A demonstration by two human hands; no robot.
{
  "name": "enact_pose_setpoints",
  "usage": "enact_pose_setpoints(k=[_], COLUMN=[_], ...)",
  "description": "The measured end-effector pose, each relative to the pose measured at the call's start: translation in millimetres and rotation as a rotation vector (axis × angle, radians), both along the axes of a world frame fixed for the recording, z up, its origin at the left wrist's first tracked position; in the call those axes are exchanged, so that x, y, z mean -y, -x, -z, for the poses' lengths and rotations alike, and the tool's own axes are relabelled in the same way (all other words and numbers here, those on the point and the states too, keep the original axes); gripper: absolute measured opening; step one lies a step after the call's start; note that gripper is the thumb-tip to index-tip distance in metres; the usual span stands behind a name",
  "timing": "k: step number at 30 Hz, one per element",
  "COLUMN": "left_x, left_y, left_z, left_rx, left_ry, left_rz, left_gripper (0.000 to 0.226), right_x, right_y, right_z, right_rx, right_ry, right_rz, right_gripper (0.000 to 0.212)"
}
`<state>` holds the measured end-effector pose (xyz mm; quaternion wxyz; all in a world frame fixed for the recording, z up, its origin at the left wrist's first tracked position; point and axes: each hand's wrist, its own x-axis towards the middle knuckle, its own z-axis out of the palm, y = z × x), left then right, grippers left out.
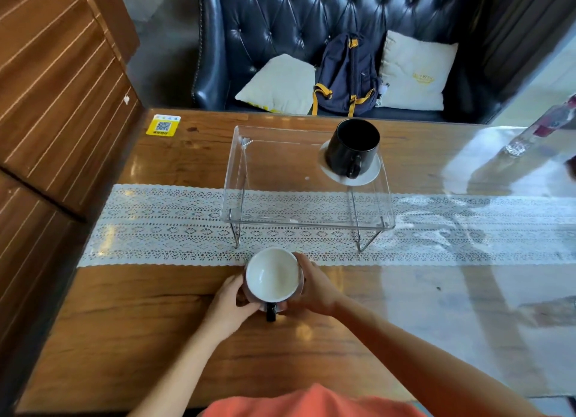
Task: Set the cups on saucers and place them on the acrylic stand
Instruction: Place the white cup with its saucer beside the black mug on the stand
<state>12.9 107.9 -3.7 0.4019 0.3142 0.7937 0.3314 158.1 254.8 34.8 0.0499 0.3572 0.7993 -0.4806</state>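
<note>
A clear acrylic stand (280,210) on thin metal legs sits on the lace runner at the table's middle. On its far right corner a black cup (353,146) rests on a white saucer (369,175), handle toward me. Nearer me, a cup with a white inside (272,274) and a black handle sits on a saucer that is mostly hidden beneath it. My left hand (232,302) and my right hand (316,287) hold this saucer from either side, just in front of the stand.
A white lace runner (156,226) crosses the wooden table (124,338). A yellow QR sticker (162,126) lies at the far left. A clear bottle (542,129) lies at the far right. A dark leather sofa with cushions and a backpack (346,76) stands beyond.
</note>
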Motion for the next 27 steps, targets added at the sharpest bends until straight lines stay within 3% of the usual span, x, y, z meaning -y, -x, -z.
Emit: enact_pose_setpoints(k=[7, 18, 23, 27], left_x=[23.5, -3.1, -56.5, -94.1], left_y=[-10.2, 2.4, 29.6, 51.4], left_z=[-36.1, -170.4, -179.2, -167.8], left_rx=[-0.139, -0.219, -0.204, -0.178], left_ry=[-0.071, -0.343, -0.265, -0.175], left_rz=[-0.007, 0.002, 0.022, 0.054], left_gripper=[0.061, 0.048, 0.049, 0.054], right_x=[14.3, -22.5, -66.1, -92.9], right_y=[-15.8, -17.3, 14.3, 36.4], right_z=[-32.0, -150.5, -158.4, -143.4], right_rx=[-0.067, -0.262, -0.275, -0.251], right_ry=[0.034, -0.019, -0.11, -0.055], right_rz=[-0.021, -0.046, -0.038, 0.008], right_gripper=[0.097, 0.081, 0.087, 0.088])
